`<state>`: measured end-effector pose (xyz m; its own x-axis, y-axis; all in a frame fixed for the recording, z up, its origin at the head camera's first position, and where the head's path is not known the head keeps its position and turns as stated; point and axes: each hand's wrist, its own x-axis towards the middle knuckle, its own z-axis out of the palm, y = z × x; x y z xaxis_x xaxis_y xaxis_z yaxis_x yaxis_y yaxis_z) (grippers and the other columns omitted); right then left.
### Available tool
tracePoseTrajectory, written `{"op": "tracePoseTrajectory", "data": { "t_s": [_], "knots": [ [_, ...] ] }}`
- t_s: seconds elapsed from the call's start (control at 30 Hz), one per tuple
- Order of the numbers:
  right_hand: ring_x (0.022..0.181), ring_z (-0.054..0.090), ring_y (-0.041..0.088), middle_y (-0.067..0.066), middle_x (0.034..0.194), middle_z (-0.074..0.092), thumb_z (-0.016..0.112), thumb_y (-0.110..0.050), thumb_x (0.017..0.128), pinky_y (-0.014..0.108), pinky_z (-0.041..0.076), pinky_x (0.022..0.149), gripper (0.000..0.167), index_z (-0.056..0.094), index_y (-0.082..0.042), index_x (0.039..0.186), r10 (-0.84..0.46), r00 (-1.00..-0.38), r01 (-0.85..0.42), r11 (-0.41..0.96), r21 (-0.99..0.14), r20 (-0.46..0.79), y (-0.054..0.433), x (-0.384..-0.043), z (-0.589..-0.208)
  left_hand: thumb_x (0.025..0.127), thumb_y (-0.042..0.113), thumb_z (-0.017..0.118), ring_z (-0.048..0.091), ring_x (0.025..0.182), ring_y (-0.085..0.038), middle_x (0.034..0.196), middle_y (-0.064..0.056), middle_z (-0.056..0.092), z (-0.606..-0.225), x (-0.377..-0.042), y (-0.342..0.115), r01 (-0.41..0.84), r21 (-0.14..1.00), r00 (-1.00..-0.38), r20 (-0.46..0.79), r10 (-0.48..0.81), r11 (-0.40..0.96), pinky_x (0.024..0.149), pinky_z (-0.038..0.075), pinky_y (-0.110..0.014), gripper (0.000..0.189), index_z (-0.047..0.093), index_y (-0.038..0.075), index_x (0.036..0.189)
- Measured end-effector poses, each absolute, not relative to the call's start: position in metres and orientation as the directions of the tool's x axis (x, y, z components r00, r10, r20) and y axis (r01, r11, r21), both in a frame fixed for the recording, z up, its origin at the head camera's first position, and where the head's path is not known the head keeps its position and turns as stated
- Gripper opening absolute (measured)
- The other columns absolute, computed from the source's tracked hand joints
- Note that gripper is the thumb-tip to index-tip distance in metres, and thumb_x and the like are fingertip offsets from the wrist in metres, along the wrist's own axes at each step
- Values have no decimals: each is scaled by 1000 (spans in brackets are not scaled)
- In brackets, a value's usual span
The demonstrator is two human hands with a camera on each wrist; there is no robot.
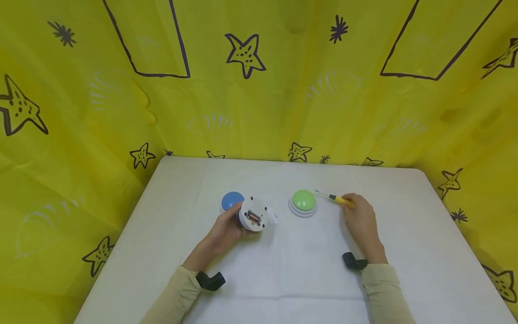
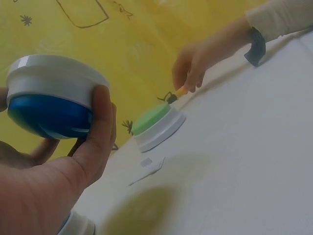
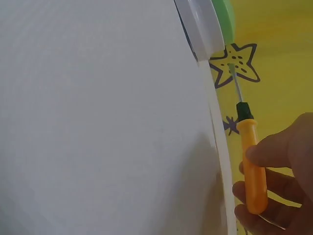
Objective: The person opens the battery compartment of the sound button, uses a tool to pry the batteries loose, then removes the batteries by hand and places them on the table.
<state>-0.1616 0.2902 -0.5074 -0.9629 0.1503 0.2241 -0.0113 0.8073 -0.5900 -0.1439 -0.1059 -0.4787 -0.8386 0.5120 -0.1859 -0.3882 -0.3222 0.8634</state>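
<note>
My left hand (image 1: 225,229) grips a round white push button with a blue dome (image 2: 51,115), turned dome-down. In the head view its white underside (image 1: 247,214) faces up, with an uncovered battery slot (image 1: 254,218) and several dark screw points. My right hand (image 1: 361,220) holds a screwdriver (image 3: 254,171) by its orange-yellow handle between thumb and fingers. The metal shaft (image 1: 322,193) points left toward a green push button (image 1: 304,200), which stands upright on the table. A small white battery cover (image 1: 273,216) lies beside the held button; the left wrist view shows it flat on the cloth.
A second blue push button (image 1: 232,200) stands on the white table (image 1: 307,270) just behind my left hand. Yellow curtains (image 1: 279,112) with starfish drawings surround the table's back and sides. Each wrist wears a black camera mount (image 1: 211,281).
</note>
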Motion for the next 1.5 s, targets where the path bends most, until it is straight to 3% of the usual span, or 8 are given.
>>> {"op": "tracePoseTrajectory", "data": {
  "t_s": [0.27, 0.57, 0.7, 0.8, 0.87, 1.13, 1.33, 1.5],
  "knots": [
    [126, 58, 45, 26, 132, 65, 56, -5, 102, 63, 45, 108, 27, 61, 0, 128, 181, -958, -14, 747, -664, 224, 288, -156, -498, 112, 33, 24, 39, 145, -34, 166, -27, 20, -476, -147, -105, -373, 852, -842, -145, 519, -367, 109, 47, -51, 62, 12, 2, 164],
    [114, 62, 42, 24, 121, 68, 61, 4, 97, 58, 47, 102, 25, 62, 2, 123, 101, -917, -199, 722, -663, 386, 276, -146, -486, 111, 33, 18, 29, 151, -39, 169, -26, 15, -468, -148, -99, -368, 832, -841, -107, 530, -416, 117, 37, -58, 63, 9, 5, 166],
    [112, 62, 36, 20, 118, 68, 62, 7, 96, 28, 43, 105, 27, 60, 2, 122, 16, -902, -291, 718, -632, 432, 268, -142, -480, 110, 35, 17, 28, 152, -39, 169, -26, 14, -466, -147, -95, -359, 823, -852, -96, 515, -441, 120, 34, -58, 64, 8, 6, 166],
    [111, 61, 31, 17, 117, 67, 64, 10, 93, 5, 33, 102, 30, 60, 1, 121, -48, -878, -366, 707, -605, 475, 262, -138, -475, 110, 35, 18, 28, 152, -39, 169, -25, 15, -464, -147, -92, -362, 809, -856, -92, 508, -463, 117, 37, -55, 64, 9, 7, 166],
    [111, 60, 29, 15, 117, 66, 66, 14, 90, -1, 30, 103, 33, 60, 1, 120, -98, -852, -429, 692, -580, 514, 258, -137, -472, 110, 35, 18, 27, 152, -39, 170, -25, 15, -464, -147, -90, -368, 798, -858, -94, 505, -477, 114, 39, -53, 63, 9, 7, 166],
    [109, 59, 25, 16, 115, 65, 70, 18, 82, 5, 37, 107, 37, 62, 5, 116, -251, -717, -637, 616, -464, 650, 244, -133, -462, 110, 34, 20, 30, 150, -38, 169, -24, 17, -463, -146, -83, -361, 793, -869, -95, 486, -490, 111, 42, -53, 62, 11, 9, 166],
    [111, 58, 28, 16, 116, 65, 67, 12, 84, 8, 37, 109, 34, 63, 5, 116, -335, -643, -716, 582, -386, 688, 232, -130, -453, 109, 35, 20, 28, 153, -39, 170, -24, 16, -463, -146, -79, -362, 793, -866, -91, 491, -491, 118, 34, -59, 63, 11, 9, 166],
    [110, 59, 30, 16, 116, 66, 69, 16, 78, 10, 37, 110, 38, 65, 5, 115, -373, -577, -765, 559, -320, 726, 224, -129, -449, 110, 35, 19, 31, 151, -38, 171, -24, 17, -463, -146, -76, -366, 795, -861, -91, 500, -484, 115, 39, -55, 62, 11, 9, 166]
  ]
}}
